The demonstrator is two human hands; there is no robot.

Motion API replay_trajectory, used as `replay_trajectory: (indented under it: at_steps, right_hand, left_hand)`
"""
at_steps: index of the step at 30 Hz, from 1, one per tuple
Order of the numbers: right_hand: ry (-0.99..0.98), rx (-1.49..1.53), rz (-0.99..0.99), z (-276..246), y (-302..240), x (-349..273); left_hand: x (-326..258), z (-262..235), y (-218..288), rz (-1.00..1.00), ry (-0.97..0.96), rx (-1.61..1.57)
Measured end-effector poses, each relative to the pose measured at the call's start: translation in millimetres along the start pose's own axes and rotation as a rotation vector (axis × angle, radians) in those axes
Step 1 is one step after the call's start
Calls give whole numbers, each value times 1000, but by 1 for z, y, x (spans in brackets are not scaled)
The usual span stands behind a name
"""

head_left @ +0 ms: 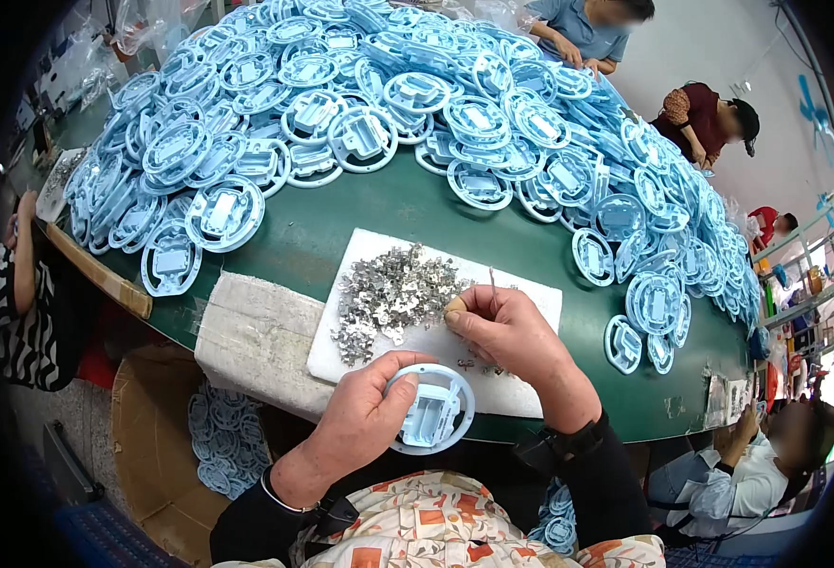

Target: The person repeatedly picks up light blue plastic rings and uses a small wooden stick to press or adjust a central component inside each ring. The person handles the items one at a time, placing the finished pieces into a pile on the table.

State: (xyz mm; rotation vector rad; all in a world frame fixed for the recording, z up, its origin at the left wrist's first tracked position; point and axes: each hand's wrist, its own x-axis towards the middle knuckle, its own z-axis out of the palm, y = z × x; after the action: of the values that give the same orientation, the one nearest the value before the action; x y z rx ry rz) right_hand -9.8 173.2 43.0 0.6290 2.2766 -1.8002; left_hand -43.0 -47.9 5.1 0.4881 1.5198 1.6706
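The left hand (365,417) grips a round light-blue plastic part (430,409) just above the near edge of the green counter (379,204); its thumb lies over the part's top rim and the fingers curl under the left side, so the ring and its raised middle block face up; the right hand (507,331) rests on the white foam sheet (531,293), thumb and forefinger pinched narrow on a thin metal pin (492,281) that stands up out of the fingertips; just left of those fingers lies a loose heap of small metal clips (389,298) on the same sheet; a few stray clips lie below the right hand, between it and the blue part; a great pile of like blue parts (360,114) covers the far half of the counter; below the counter's left edge an open cardboard box (152,445) holds more blue parts (228,450).
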Motion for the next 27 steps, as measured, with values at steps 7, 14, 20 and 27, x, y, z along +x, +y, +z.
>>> replay_trajectory:
  at_steps: [7, 14, 20, 27]
  right_hand:
    - [-186, 380, 50, -8, 3, -5]
    - [-252, 467, 48, -5, 2, -13]
    - [-207, 466, 59, -6, 5, -8]
    - [-169, 428, 74, -11, 7, -8]
  left_hand:
    - [8, 1, 8, 35, 64, 79]
    - [21, 2, 18, 121, 64, 244]
    - [33, 3, 12, 146, 114, 193]
    - [42, -5, 11, 98, 171, 160]
